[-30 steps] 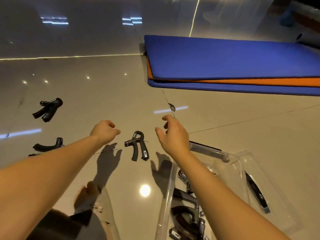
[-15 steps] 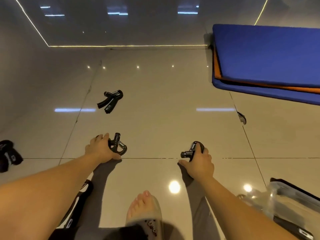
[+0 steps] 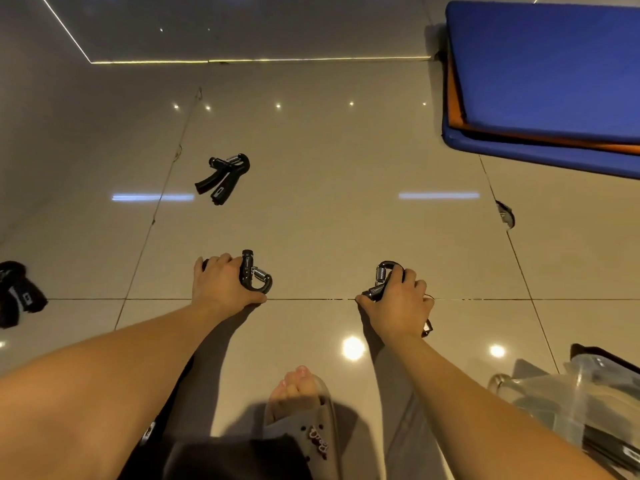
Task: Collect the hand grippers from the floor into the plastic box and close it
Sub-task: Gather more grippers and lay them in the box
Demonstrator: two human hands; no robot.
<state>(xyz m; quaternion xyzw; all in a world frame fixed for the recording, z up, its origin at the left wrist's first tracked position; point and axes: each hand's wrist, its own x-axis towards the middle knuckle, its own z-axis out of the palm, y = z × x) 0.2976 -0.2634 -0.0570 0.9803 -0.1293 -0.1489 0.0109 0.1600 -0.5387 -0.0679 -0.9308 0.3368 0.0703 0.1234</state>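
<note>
Clear plastic box (image 3: 585, 389) sits near right. Hands that were empty a second ago now have their fingers curled tight: left hand (image 3: 220, 287) round one hand gripper (image 3: 247, 271), right hand (image 3: 398, 301) round a second hand gripper (image 3: 381, 276), both low at the floor. A third gripper (image 3: 19, 292) at the left edge and a fourth gripper (image 3: 223, 178) farther off await collection.
</note>
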